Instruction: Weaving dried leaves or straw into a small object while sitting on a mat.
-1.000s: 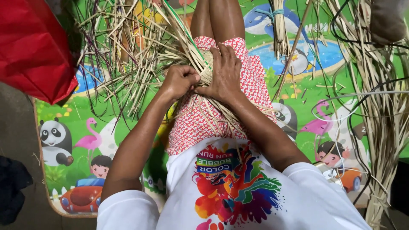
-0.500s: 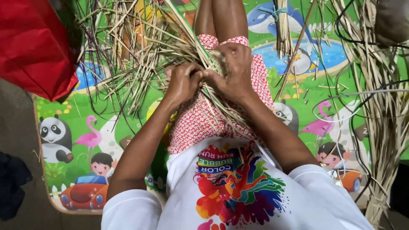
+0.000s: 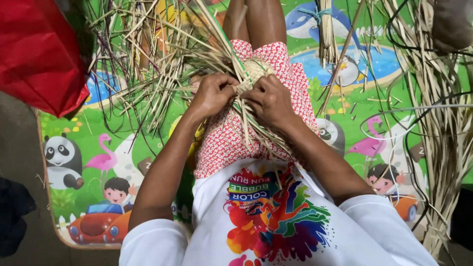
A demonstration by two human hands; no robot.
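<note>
Single head cam, looking steeply down over the wearer's chest at the lap, close in. It's framing both forearms, play mat point(image 3: 123, 143) around. No second view overlapping.

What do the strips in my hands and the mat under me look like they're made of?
Strips: probably dried palm leaf or straw; pale tan, matte, flat, frayed ends. Mat: likely foam or vinyl; smooth, faintly glossy, printed with bright cartoon animals.

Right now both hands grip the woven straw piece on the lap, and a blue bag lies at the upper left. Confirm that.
Not quite: the bag is red, not blue, as the head view shows. Both the left hand and right hand do grip the woven straw piece on the lap.
</note>
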